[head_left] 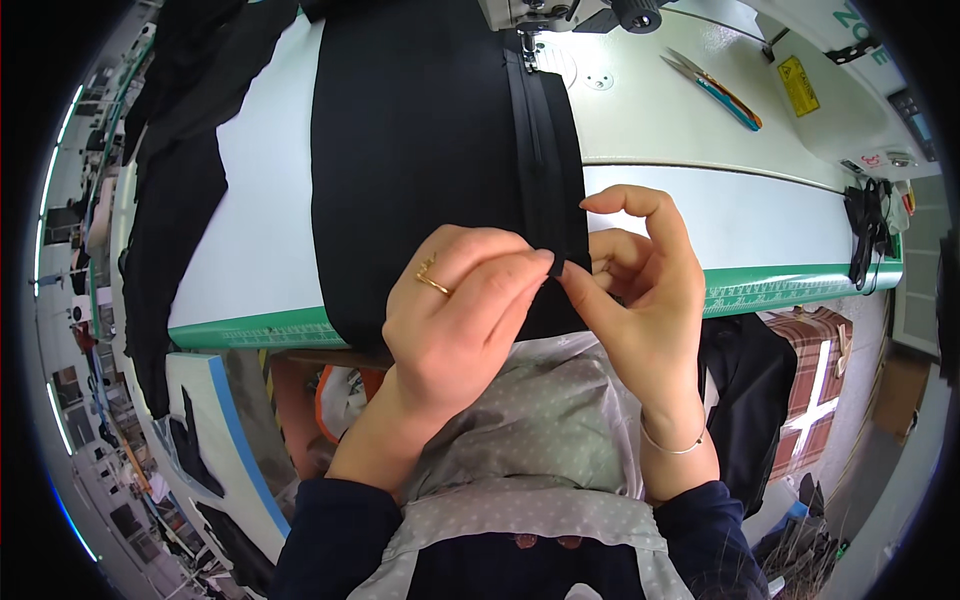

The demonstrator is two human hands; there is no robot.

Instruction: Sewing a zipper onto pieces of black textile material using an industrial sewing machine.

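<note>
A long piece of black fabric [420,130] lies across the machine table, with a black zipper [536,140] along its right side. The zipper's far end is at the sewing machine's presser foot [528,52]. My left hand [460,300], with a gold ring, is closed in a pinch on the near end of the zipper strip. Close against it, my right hand [640,280] has its thumb tip at the same black strip, with its middle finger curled behind and its index finger raised apart. The fingertips partly hide what they grip.
Thread snips [715,90] with an orange and teal handle lie on the machine bed [640,130]. A green measuring strip [780,290] borders the table's front edge. More black fabric [190,150] hangs at the left. A bundle of black cable [868,230] sits at the right end.
</note>
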